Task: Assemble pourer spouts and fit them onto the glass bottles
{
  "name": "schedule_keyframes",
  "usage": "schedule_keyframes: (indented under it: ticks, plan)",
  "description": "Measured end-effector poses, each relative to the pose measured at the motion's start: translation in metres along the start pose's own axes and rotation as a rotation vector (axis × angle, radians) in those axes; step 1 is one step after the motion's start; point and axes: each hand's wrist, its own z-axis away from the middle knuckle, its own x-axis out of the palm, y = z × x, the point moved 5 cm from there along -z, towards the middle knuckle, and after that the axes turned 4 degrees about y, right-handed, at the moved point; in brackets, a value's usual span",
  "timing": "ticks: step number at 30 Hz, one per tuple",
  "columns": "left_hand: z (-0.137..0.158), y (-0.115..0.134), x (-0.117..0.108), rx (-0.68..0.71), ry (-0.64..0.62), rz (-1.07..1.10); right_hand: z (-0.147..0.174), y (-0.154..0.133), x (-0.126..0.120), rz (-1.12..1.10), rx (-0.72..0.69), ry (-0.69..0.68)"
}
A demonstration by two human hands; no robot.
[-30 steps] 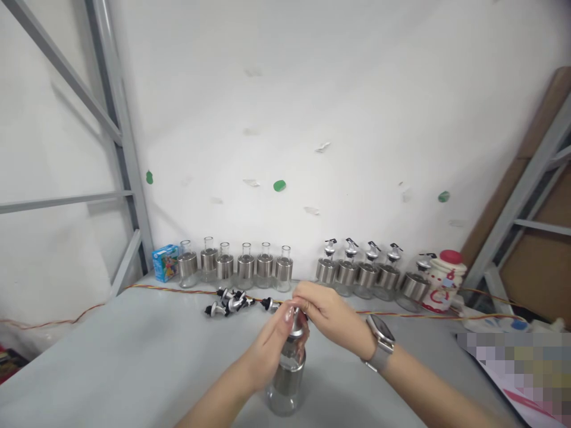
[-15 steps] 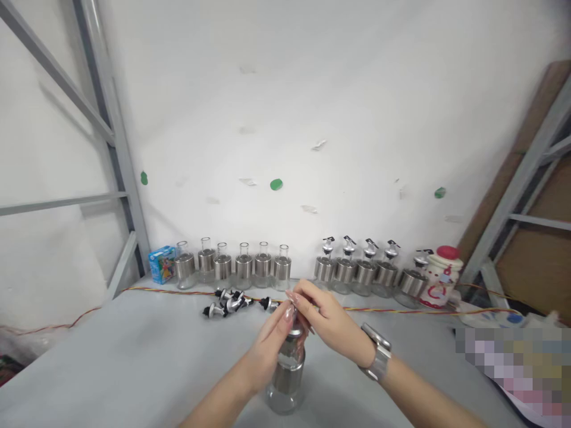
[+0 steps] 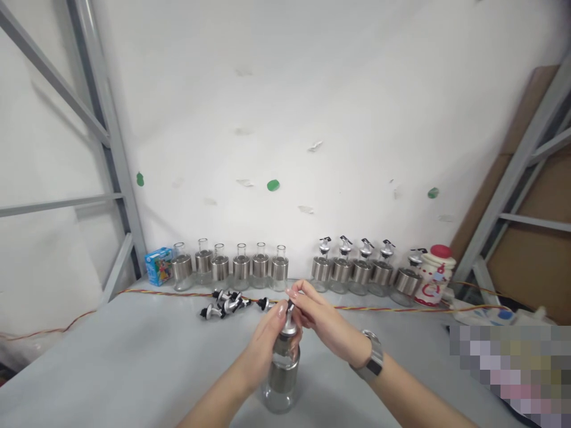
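Observation:
A glass bottle [image 3: 281,380] with a steel band stands upright on the table close to me, a silver and black pour spout [image 3: 289,324] seated in its neck. My left hand [image 3: 261,351] is closed round the spout and neck, thumb on the near side and fingertips showing on the right. With thumb and forefinger, my right hand [image 3: 328,324] pinches the black top of the same spout; its other fingers are partly hidden. Just beyond my hands lie loose pour spouts [image 3: 229,303], with a single spout [image 3: 264,304] nearer my left hand.
Along the wall, open-necked bottles [image 3: 241,267] line up on the left beside a blue box [image 3: 159,266]. Bottles with spouts [image 3: 341,270] stand on the right near a red-lidded white jar [image 3: 435,276]. A twisted wire [image 3: 370,308] crosses the grey table [image 3: 134,356].
My right wrist has rotated, turning the watch band, and the spout's top shows more clearly between my fingers. The whole view has shifted slightly. Both hands stay at the bottle.

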Motion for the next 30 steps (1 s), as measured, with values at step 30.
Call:
schedule_keyframes:
  ticks: [30]
  plan:
    - [-0.009, -0.008, -0.078, 0.247, 0.759, -0.484, -0.085, 0.046, -0.113, 0.928, -0.326, 0.748]
